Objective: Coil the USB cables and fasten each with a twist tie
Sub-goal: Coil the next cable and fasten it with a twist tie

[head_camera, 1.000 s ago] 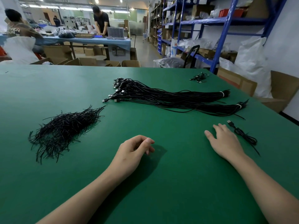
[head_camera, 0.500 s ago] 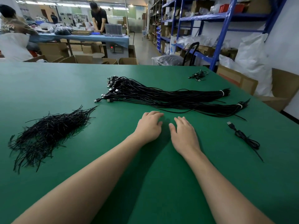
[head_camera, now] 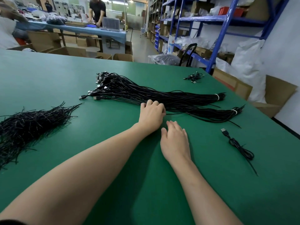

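rests left hand (head_camera: 151,116) on the near side of the usb cables (head_camera: 162,96), fingers curled onto the strands; cannot tell whether pinching one. holds right hand (head_camera: 175,142) just beside, fingers relaxed, gripping nothing. finds that bundle across mid desk (head_camera: 48,78), twist ties (head_camera: 29,125) heaped at left edge, one coiled cable (head_camera: 240,146) near right edge.

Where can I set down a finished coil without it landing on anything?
Bare table lies between the twist tie pile and the left hand, and between the right hand and the coiled cable. The far left, beyond the ties, is bare too. Crowded: the middle, around the cable bundle.
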`<state>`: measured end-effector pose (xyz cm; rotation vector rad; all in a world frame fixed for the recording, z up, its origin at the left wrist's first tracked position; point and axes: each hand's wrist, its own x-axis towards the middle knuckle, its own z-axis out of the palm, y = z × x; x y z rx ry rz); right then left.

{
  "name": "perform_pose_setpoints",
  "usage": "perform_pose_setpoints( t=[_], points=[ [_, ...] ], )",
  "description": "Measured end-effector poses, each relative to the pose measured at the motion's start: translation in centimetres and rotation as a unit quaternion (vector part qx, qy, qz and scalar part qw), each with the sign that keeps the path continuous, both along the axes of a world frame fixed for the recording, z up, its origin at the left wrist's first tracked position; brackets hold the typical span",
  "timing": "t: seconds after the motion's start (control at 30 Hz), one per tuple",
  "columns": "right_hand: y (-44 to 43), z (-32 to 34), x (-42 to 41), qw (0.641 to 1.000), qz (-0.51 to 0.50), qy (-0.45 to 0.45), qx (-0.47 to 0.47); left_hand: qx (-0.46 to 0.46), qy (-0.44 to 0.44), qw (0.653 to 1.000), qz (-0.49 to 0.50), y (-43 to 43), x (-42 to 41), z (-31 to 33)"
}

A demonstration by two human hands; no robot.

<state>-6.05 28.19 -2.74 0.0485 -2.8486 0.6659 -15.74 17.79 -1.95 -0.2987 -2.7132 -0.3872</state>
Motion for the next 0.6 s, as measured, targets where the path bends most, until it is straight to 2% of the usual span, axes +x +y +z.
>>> perform_pose_setpoints(
  t=[0.13, 0.2, 0.33, 0.4, 0.5, 0.6],
  points=[
    [0.0, 0.1, 0.1, 1.000, 0.001, -0.016, 0.018, 0.188, 0.053, 0.979, -0.056, -0.1, 0.9, 2.2],
    [0.0, 0.2, 0.2, 1.000, 0.000, -0.016, 0.017, 0.236, 0.059, 0.966, -0.091, 0.0, 1.3, 3.7],
    [0.0, 0.2, 0.2, 1.000, -0.004, -0.021, -0.006, 0.184, 0.086, 0.964, -0.169, 0.1, 2.0, 6.2],
    [0.1, 0.2, 0.2, 1.000, -0.007, -0.023, -0.019, 0.120, 0.106, 0.971, -0.178, -0.3, 2.1, 6.9],
    [0.1, 0.1, 0.3, 1.000, -0.007, -0.022, -0.018, 0.034, 0.088, 0.992, -0.088, -2.4, 1.5, 6.9],
    [0.1, 0.0, 0.3, 0.999, -0.006, -0.024, -0.020, 0.038, -0.004, 0.999, 0.018, -5.7, 1.0, 5.7]
  ],
)
